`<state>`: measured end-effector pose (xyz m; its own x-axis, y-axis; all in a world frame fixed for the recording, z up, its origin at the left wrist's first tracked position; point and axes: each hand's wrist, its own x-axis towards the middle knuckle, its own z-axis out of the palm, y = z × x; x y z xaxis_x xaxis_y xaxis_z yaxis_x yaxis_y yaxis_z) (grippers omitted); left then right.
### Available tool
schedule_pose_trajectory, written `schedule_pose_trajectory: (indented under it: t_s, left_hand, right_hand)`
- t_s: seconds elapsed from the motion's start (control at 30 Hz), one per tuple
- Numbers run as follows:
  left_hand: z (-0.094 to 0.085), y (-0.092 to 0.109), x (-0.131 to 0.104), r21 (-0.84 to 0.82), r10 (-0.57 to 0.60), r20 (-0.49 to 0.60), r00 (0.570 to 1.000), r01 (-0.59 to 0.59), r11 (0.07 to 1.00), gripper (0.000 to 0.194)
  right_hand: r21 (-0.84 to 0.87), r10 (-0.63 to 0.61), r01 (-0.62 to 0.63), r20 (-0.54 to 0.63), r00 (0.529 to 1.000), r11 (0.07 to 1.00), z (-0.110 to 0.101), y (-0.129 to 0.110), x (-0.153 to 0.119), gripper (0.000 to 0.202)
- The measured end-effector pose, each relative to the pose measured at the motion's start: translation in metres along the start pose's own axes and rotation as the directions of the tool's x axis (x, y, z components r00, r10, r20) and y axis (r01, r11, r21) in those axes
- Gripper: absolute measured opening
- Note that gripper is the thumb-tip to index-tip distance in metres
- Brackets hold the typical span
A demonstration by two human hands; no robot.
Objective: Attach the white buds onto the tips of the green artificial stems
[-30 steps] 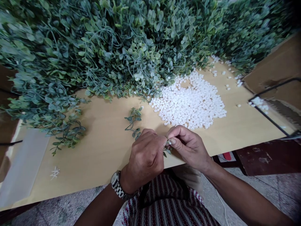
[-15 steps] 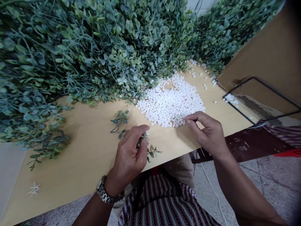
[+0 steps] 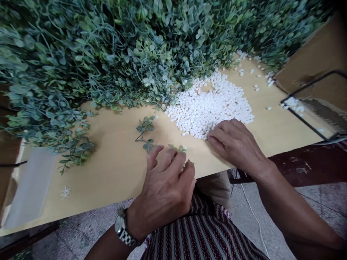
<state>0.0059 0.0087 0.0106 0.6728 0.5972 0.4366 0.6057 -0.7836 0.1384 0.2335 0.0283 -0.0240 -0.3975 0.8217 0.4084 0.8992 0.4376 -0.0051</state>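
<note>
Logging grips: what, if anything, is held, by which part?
Cannot tell: left hand hides any grip on the sprig beneath; right hand hides any on white pieces.

The desk [image 3: 114,173] is light tan and smooth, and it is long. Under its near edge you can see a gray floor [image 3: 325,202] with lots of tiny specks and thin dark lines across it. A dark red board [image 3: 306,169] with scuffed pale spots sits low down, below the near right corner. A thin white cord [image 3: 255,217] runs down across the floor there. Big brown cardboard [image 3: 311,65] stands at the right end, by a thin black bar frame [image 3: 306,123]. The light is pale and makes soft, fuzzy shadows.
</note>
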Motion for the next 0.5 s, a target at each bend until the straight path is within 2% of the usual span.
schedule_pose_trajectory:
  t_s: [0.1, 0.2, 0.27, 0.33, 0.4, 0.5]
  left_hand:
    - [0.012, 0.003, -0.002, 0.033, -0.029, 0.123, 0.992, 0.025, 0.999, 0.008]
    - [0.024, 0.001, -0.002, 0.023, -0.048, 0.096, 0.994, 0.046, 0.999, 0.010]
    - [0.028, 0.000, -0.002, -0.015, -0.068, 0.048, 0.997, 0.069, 0.998, 0.014]
    - [0.028, -0.001, -0.002, -0.087, -0.108, 0.008, 0.994, 0.109, 0.990, 0.014]
    - [0.026, -0.001, -0.001, -0.183, -0.167, -0.013, 0.986, 0.162, 0.970, 0.012]
    - [0.021, -0.001, 0.002, -0.327, -0.232, -0.012, 0.973, 0.215, 0.920, 0.011]
  right_hand:
    - [0.125, 0.013, -0.005, -0.068, 0.998, 0.992, -0.001, 0.000, -0.002, 0.010]
    - [0.325, 0.087, -0.037, -0.140, 0.986, 0.945, -0.006, -0.006, -0.005, 0.008]
    - [0.492, 0.161, -0.076, -0.133, 0.978, 0.867, -0.010, -0.013, -0.008, 0.008]
    - [0.680, 0.227, -0.124, -0.064, 0.972, 0.722, -0.014, -0.023, -0.011, 0.008]
    - [0.837, 0.263, -0.188, 0.055, 0.963, 0.514, -0.015, -0.034, -0.013, 0.006]
    - [0.924, 0.296, -0.306, 0.234, 0.926, 0.227, -0.012, -0.049, -0.014, 0.004]
